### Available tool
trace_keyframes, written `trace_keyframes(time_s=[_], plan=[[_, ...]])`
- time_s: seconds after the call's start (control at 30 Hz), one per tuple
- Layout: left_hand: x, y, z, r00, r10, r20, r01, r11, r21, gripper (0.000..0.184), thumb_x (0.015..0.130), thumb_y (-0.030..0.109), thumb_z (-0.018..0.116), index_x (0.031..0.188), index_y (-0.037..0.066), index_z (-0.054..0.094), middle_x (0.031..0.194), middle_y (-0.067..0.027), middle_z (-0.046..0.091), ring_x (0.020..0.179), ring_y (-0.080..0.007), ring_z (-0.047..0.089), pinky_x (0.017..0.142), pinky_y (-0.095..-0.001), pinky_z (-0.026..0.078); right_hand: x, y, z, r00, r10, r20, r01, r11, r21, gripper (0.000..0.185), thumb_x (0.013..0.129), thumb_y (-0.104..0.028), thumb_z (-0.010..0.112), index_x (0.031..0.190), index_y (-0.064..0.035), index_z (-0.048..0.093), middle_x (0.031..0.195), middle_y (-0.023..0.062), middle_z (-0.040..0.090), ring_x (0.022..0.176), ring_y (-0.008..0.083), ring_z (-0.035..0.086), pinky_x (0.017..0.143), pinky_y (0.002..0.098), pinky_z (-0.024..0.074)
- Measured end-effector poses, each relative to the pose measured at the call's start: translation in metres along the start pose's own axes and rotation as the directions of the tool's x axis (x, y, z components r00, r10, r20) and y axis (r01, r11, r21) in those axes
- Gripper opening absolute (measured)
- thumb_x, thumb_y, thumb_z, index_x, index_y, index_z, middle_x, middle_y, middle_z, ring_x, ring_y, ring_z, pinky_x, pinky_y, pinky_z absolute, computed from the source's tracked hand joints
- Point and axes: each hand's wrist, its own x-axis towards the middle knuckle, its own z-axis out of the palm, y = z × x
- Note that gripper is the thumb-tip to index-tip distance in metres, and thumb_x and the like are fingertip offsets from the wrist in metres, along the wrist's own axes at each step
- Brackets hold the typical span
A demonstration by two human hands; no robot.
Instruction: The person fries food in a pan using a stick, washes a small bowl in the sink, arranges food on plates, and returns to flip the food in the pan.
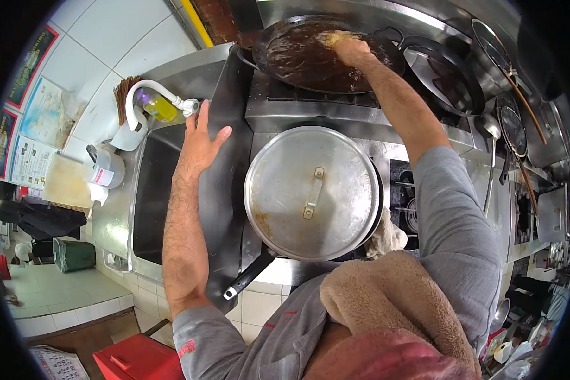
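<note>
My right hand [353,52] reaches into a large dark wok [297,60] that holds brownish, rippling water. Its fingers are closed on a yellowish scrubber [333,39], pressed toward the wok's far side; the exact kind is hard to make out. At the white faucet [161,87] beside the sink, my left hand [200,147] has its fingers stretched out and thumb apart. The fingertips are at the faucet's tap [191,107], seemingly touching it. Between my arms sits a big pot with a metal lid [291,183].
A black pan handle [250,275] sticks out below the lid. A second wok [440,76] stands right of the first, near strainers and a ladle [489,126]. Left are the sink [161,196], a yellow liquid bottle [159,109], a bamboo brush [125,95] and a plastic jug [107,168].
</note>
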Motion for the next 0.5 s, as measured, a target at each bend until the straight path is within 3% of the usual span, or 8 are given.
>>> trace_keyframes(time_s=[0.17, 0.27, 0.4, 0.5], plan=[[0.001, -0.009, 0.005, 0.998, 0.050, -0.041, -0.048, 0.998, 0.048, 0.075, 0.082, 0.040, 0.058, 0.139, 0.014, 0.017, 0.133, -0.0248, 0.024, 0.123, -0.0391, 0.030, 0.100, -0.0448, 0.033, -0.013, -0.032, -0.019, 0.992, -0.109, 0.066, 0.111, 0.993, -0.032, 0.028, 0.082, -0.012, 0.051, 0.107, -0.0025, 0.059, 0.114, 0.0145, 0.057, 0.106, 0.0287, 0.055, 0.086, 0.0400, 0.0459], [0.001, -0.009, 0.005, 0.999, 0.030, -0.029, -0.029, 0.998, 0.047, 0.076, 0.082, 0.040, 0.059, 0.139, 0.015, 0.016, 0.133, -0.0241, 0.024, 0.123, -0.0389, 0.031, 0.100, -0.0448, 0.033, 0.003, -0.041, -0.004, 0.996, -0.088, -0.006, 0.087, 0.982, 0.170, 0.029, 0.081, -0.013, 0.052, 0.105, -0.0002, 0.059, 0.111, 0.0156, 0.058, 0.105, 0.0303, 0.055, 0.087, 0.0403, 0.0447], [0.001, -0.006, 0.004, 0.999, 0.032, -0.036, -0.030, 0.999, 0.043, 0.075, 0.082, 0.040, 0.059, 0.139, 0.014, 0.017, 0.132, -0.0235, 0.026, 0.122, -0.0389, 0.032, 0.099, -0.0451, 0.033, 0.014, -0.056, 0.000, 0.982, -0.160, 0.098, 0.146, 0.980, 0.132, 0.028, 0.079, -0.012, 0.053, 0.105, -0.0011, 0.060, 0.108, 0.0172, 0.059, 0.103, 0.0304, 0.056, 0.086, 0.0404, 0.0448], [0.000, -0.005, 0.003, 0.999, 0.026, -0.034, -0.025, 0.999, 0.036, 0.076, 0.082, 0.041, 0.058, 0.139, 0.014, 0.017, 0.131, -0.0233, 0.026, 0.121, -0.0391, 0.033, 0.099, -0.0454, 0.034, -0.005, -0.067, -0.009, 0.980, -0.182, 0.080, 0.164, 0.967, 0.196, 0.028, 0.079, -0.013, 0.053, 0.102, 0.0012, 0.060, 0.106, 0.0192, 0.060, 0.100, 0.0309, 0.057, 0.084, 0.0403, 0.0457]])
